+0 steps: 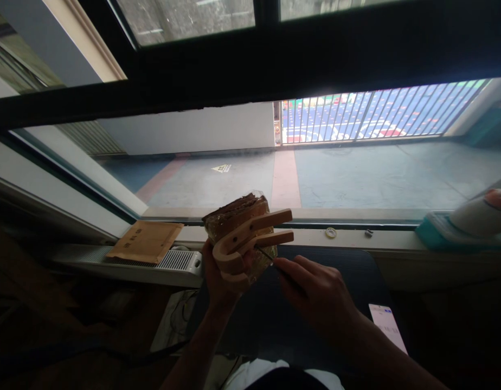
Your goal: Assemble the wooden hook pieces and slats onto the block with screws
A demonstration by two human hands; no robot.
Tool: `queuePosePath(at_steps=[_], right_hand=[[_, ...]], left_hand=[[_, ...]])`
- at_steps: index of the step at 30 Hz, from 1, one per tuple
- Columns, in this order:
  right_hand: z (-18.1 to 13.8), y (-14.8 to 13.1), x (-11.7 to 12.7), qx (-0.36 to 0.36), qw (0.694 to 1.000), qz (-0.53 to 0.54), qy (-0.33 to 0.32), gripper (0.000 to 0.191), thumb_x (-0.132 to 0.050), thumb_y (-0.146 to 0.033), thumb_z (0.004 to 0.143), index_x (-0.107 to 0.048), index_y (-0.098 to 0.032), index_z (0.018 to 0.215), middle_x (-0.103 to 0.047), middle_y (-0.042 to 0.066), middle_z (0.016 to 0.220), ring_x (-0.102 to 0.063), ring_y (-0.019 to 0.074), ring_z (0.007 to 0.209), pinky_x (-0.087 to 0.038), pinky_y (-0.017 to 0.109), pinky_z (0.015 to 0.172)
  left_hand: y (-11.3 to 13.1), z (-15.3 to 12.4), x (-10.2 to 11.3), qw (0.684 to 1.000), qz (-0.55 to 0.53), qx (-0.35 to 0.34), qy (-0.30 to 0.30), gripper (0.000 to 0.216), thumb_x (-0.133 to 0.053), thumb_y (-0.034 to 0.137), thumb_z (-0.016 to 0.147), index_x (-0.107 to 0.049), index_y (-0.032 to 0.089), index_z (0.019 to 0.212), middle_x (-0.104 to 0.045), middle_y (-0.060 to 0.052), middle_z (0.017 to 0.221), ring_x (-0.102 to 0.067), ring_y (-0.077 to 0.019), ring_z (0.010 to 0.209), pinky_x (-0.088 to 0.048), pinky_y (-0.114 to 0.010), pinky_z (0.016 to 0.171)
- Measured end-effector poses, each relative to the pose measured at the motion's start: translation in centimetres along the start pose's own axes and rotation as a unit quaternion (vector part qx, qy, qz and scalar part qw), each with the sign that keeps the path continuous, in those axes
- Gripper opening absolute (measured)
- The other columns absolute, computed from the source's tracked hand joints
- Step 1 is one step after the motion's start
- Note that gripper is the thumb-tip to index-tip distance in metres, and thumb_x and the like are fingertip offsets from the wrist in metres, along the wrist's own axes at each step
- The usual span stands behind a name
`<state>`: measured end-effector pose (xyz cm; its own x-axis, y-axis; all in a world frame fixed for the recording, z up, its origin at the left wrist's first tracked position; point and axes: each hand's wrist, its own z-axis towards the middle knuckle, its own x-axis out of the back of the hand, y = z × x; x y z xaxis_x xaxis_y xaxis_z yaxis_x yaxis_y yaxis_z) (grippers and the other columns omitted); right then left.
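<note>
My left hand (pixel 218 279) is wrapped round the underside and left of a wooden piece with two hook-shaped arms (pixel 238 238). Small dark holes or screw heads dot the upper arm. Behind the arms, a brown, rough-topped block in clear plastic (pixel 238 212) is held up in the same grip; how the two join is hidden. My right hand (pixel 311 279) is closed round the dark handle of a thin-shafted screwdriver (pixel 267 253). Its shaft points up and left, with the tip at the lower wooden arm. Whether the tip sits in a hole I cannot tell.
A dark table (pixel 250 325) lies beneath my hands, with a phone (pixel 386 325) at its right. A brown envelope (pixel 147 241) rests on the radiator (pixel 183 262). On the window sill (pixel 303 236) are a tape roll (pixel 331 233), a small metal item (pixel 368 233) and a teal container (pixel 437 233).
</note>
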<state>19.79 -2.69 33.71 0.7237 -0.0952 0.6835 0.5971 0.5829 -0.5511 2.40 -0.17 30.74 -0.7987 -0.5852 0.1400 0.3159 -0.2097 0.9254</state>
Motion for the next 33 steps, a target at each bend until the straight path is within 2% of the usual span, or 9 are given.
queuePosePath(at_steps=[4, 6, 11, 14, 16, 19, 24, 29, 33], right_hand=[[0.1, 0.9, -0.4, -0.139, 0.976, 0.169, 0.004, 0.024, -0.051, -0.025, 0.084, -0.064, -0.020, 0.103, -0.069, 0.004, 0.085, -0.064, 0.0139, 0.069, -0.050, 0.023, 0.058], [0.4, 0.9, 0.0, -0.155, 0.971, 0.181, -0.013, 0.024, -0.051, -0.026, 0.083, -0.064, -0.020, 0.104, -0.069, 0.004, 0.085, -0.064, 0.0147, 0.070, -0.051, 0.024, 0.059], [0.9, 0.2, 1.3, -0.049, 0.998, 0.001, -0.028, 0.036, -0.056, -0.020, 0.080, -0.058, -0.021, 0.116, -0.067, 0.003, 0.084, -0.060, 0.0122, 0.066, -0.045, 0.021, 0.057], [0.9, -0.2, 1.5, 0.047, 0.993, -0.102, -0.025, 0.026, -0.050, -0.013, 0.084, -0.065, -0.021, 0.104, -0.063, 0.002, 0.073, -0.053, 0.0086, 0.058, -0.039, 0.019, 0.052], [0.8, -0.1, 1.2, 0.065, 0.992, -0.103, -0.018, 0.024, -0.048, -0.012, 0.085, -0.066, -0.020, 0.099, -0.062, 0.002, 0.069, -0.052, 0.0081, 0.056, -0.038, 0.019, 0.051], [0.6, 0.5, 0.3, 0.007, 1.000, 0.004, -0.004, 0.024, -0.049, -0.017, 0.086, -0.064, -0.019, 0.103, -0.065, 0.003, 0.078, -0.057, 0.0099, 0.063, -0.043, 0.020, 0.056], [0.5, 1.2, -0.1, -0.118, 0.981, 0.152, -0.002, 0.025, -0.053, -0.023, 0.084, -0.062, -0.020, 0.107, -0.068, 0.005, 0.094, -0.063, 0.0148, 0.079, -0.051, 0.025, 0.067], [0.8, 0.6, 1.0, -0.003, 1.000, -0.021, -0.023, 0.034, -0.054, -0.017, 0.082, -0.059, -0.021, 0.115, -0.066, 0.004, 0.086, -0.059, 0.0114, 0.066, -0.045, 0.020, 0.057], [0.7, 0.5, 0.8, 0.084, 0.988, -0.130, -0.018, 0.027, -0.049, -0.012, 0.085, -0.065, -0.019, 0.105, -0.062, 0.002, 0.072, -0.051, 0.0086, 0.056, -0.037, 0.019, 0.050]], left_hand=[[0.3, 0.1, -0.1, 1.000, -0.019, -0.016, -0.009, 0.064, -0.077, 0.025, 0.056, -0.048, 0.018, 0.114, -0.062, -0.007, 0.105, -0.062, -0.0218, 0.089, -0.052, -0.034, 0.078], [0.1, 0.1, -0.1, 1.000, -0.006, -0.013, -0.007, 0.061, -0.077, 0.027, 0.057, -0.049, 0.017, 0.110, -0.060, -0.008, 0.108, -0.061, -0.0230, 0.094, -0.052, -0.035, 0.080], [-0.5, 0.2, 0.0, 0.999, 0.037, 0.020, 0.000, 0.057, -0.077, 0.030, 0.056, -0.051, 0.017, 0.105, -0.060, -0.008, 0.107, -0.061, -0.0236, 0.096, -0.050, -0.036, 0.084], [-0.6, 0.2, 0.0, 0.999, 0.030, 0.031, -0.004, 0.059, -0.077, 0.029, 0.056, -0.050, 0.018, 0.107, -0.062, -0.008, 0.105, -0.062, -0.0234, 0.095, -0.051, -0.036, 0.082], [-0.5, 0.2, -0.1, 0.999, 0.027, 0.028, -0.005, 0.062, -0.077, 0.028, 0.056, -0.049, 0.019, 0.111, -0.062, -0.008, 0.106, -0.062, -0.0237, 0.094, -0.052, -0.037, 0.081], [-0.1, 0.3, -0.2, 0.999, 0.019, 0.025, -0.004, 0.066, -0.076, 0.027, 0.057, -0.046, 0.018, 0.116, -0.062, -0.009, 0.108, -0.062, -0.0235, 0.093, -0.052, -0.036, 0.080], [0.1, 0.3, -0.3, 1.000, 0.025, 0.001, 0.007, 0.064, -0.076, 0.027, 0.057, -0.047, 0.016, 0.112, -0.061, -0.010, 0.108, -0.061, -0.0242, 0.095, -0.052, -0.036, 0.082], [-0.7, 0.2, -0.1, 0.999, 0.040, 0.007, 0.003, 0.050, -0.075, 0.029, 0.058, -0.052, 0.016, 0.100, -0.063, -0.008, 0.098, -0.060, -0.0248, 0.096, -0.050, -0.039, 0.084], [-0.8, 0.1, 0.0, 0.999, 0.035, 0.015, -0.002, 0.053, -0.075, 0.029, 0.058, -0.051, 0.016, 0.104, -0.062, -0.008, 0.101, -0.061, -0.0237, 0.094, -0.051, -0.037, 0.082]])
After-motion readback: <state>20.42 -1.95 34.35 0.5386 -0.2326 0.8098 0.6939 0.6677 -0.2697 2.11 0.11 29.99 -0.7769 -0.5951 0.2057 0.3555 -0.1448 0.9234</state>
